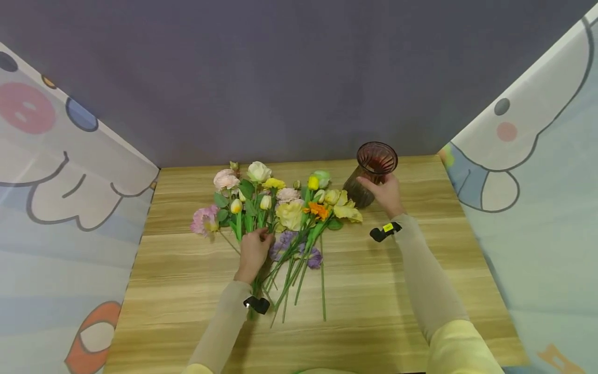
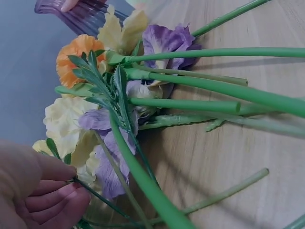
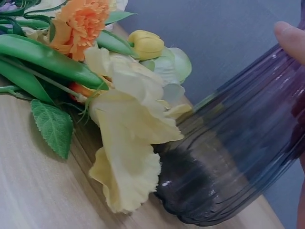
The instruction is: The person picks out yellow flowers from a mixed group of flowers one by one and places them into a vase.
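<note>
At the table's back right, my right hand (image 1: 389, 196) grips a ribbed, purple-tinted glass vase (image 1: 356, 188) around its upper part. In the right wrist view the vase (image 3: 224, 148) leans, and its base is beside a pale yellow flower (image 3: 128, 129). My left hand (image 1: 254, 252) is among the flower stems at the left of the pile. Seen from the left wrist, thumb and fingertips of this hand (image 2: 40, 191) pinch a thin dark green stem (image 2: 102, 198) with small leaves. Next to it are a cream flower (image 2: 66, 119) and purple flowers (image 2: 112, 167).
Artificial flowers lie across the wooden table (image 1: 187, 291), among them a pink flower (image 1: 204, 221), a white rose (image 1: 259, 171) and an orange flower (image 1: 319, 210). Several green stems (image 1: 323, 291) point toward the front edge. A grey wall (image 1: 280, 93) stands behind, printed panels (image 1: 523, 156) at the sides.
</note>
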`<state>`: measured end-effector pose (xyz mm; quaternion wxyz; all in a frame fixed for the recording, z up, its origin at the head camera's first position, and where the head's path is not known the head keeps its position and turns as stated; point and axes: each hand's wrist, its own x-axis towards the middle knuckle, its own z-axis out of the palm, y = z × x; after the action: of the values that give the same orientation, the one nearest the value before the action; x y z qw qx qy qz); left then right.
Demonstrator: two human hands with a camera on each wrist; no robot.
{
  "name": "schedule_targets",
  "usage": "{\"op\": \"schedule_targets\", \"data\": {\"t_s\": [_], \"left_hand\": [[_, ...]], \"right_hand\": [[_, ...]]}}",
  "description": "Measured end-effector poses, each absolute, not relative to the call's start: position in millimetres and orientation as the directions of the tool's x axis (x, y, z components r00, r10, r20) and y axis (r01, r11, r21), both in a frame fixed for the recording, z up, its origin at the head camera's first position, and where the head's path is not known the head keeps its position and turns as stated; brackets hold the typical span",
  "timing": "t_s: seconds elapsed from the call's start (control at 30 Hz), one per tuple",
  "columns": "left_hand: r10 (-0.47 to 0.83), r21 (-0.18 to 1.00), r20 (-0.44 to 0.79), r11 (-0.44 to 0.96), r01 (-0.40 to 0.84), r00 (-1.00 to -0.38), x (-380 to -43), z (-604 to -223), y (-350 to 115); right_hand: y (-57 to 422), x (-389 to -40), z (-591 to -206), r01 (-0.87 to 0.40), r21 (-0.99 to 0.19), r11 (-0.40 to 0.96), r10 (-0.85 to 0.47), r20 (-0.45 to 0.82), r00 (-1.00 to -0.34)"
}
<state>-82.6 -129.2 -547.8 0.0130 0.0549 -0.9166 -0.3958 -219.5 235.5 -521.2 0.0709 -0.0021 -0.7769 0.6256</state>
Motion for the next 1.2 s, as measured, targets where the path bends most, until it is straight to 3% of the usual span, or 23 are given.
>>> {"op": "schedule_targets", "data": {"t_s": [0.33,0.67,0.9,1.2], "left_hand": [[-0.072,0.718,-0.107,0.684,-0.127,-0.992,-91.3,-528.4,-132.0],[0.002,0.747,0.073,0.663,0.056,-0.997,-107.4,-479.9,-127.7],[0.045,0.776,0.128,0.617,0.128,-0.991,-120.2,-454.5,-116.7],[0.079,0.802,0.313,0.511,0.308,-0.946,-142.2,-417.0,-86.1]], "right_hand": [[234.5,-213.7,-516.7,-0.041,-0.979,0.198,0.065,0.055,-0.996],[235.1,-211.0,-519.3,-0.051,-0.979,0.199,0.082,0.068,-0.994],[234.0,-208.2,-517.6,-0.033,-0.984,0.175,0.057,0.043,-0.997],[231.9,-203.5,-513.7,-0.043,-0.984,0.171,0.049,0.052,-0.997]]}}
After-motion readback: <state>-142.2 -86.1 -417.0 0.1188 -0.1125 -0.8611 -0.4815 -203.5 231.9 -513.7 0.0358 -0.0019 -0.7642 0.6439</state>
